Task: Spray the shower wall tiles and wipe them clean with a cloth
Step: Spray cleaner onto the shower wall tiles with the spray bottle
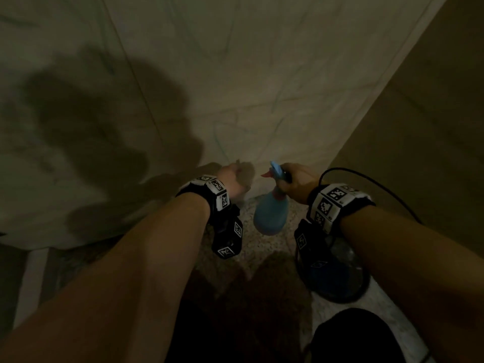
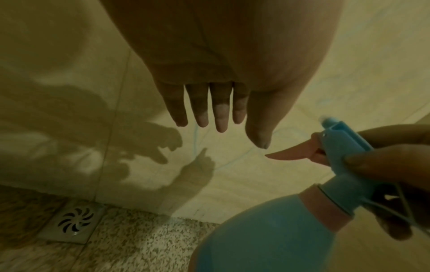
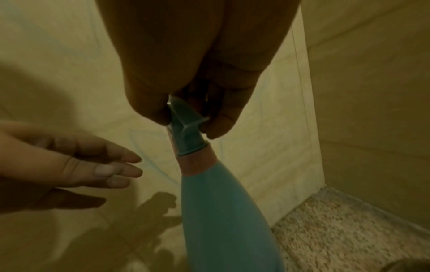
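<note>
A blue spray bottle (image 1: pixel 269 214) with a pink collar and pink trigger (image 2: pixel 288 153) hangs by its head from my right hand (image 1: pixel 296 180), whose fingers curl round the blue sprayer top (image 3: pixel 186 127). The nozzle points at the pale marbled shower wall tiles (image 1: pixel 262 87). My left hand (image 1: pixel 233 176) is just left of the bottle, empty, fingers straight and slightly spread (image 2: pixel 209 110), close to the wall and near the trigger without touching it. No cloth shows in any view.
A speckled stone floor (image 1: pixel 264 258) meets the wall below the hands. A square metal drain (image 2: pixel 72 222) sits in the floor at the left. A second tiled wall (image 1: pixel 419 127) closes the corner on the right. A dark round basin (image 1: pixel 337 273) stands on the floor under my right wrist.
</note>
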Demonstrator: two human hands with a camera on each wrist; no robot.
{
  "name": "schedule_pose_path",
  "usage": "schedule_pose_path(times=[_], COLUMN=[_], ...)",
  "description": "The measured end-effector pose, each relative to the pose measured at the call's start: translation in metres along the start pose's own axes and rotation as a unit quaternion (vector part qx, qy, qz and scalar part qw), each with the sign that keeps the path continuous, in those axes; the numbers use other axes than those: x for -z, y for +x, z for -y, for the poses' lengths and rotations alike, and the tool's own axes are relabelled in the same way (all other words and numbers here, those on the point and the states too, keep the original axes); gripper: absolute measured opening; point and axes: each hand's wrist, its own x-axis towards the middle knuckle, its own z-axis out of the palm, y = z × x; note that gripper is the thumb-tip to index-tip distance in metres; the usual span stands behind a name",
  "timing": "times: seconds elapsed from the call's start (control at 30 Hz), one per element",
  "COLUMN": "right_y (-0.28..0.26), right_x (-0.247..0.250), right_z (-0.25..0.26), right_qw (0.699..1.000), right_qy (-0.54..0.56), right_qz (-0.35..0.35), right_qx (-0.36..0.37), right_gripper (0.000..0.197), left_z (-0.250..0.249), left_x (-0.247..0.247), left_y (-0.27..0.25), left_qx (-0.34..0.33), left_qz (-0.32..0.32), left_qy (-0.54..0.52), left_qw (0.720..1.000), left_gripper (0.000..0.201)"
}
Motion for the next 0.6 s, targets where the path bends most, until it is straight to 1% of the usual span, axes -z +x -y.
schedule_pose_path(times=[0.13, 0.3, 0.5, 0.57, 0.6], right_y=[0.024, 0.042, 0.054, 0.054, 0.053], right_x=[-0.044, -0.081, -0.103, -0.104, -0.104], right_z=[-0.026, -0.047, -0.064, -0.070, -0.074], right_qw=[1.000, 0.999, 0.998, 0.998, 0.998], right_qy=[0.014, -0.015, -0.008, -0.013, -0.021], right_qz=[-0.009, -0.017, -0.012, -0.008, -0.005], right_qx=[-0.005, -0.029, -0.056, -0.060, -0.062], right_gripper=[0.024, 0.026, 0.030, 0.028, 0.027], left_z=[0.026, 0.050, 0.063, 0.059, 0.056], left_x=[-0.033, -0.059, -0.069, -0.074, -0.079], left_y=[0.031, 0.058, 0.077, 0.082, 0.083], left_qx=[-0.007, -0.009, -0.017, -0.017, -0.017], left_qz=[0.002, 0.010, 0.005, 0.012, 0.016], left_qy=[0.020, 0.044, 0.072, 0.075, 0.072], left_qw=[1.000, 0.999, 0.997, 0.997, 0.997], left_gripper=[0.060, 0.065, 0.064, 0.070, 0.077])
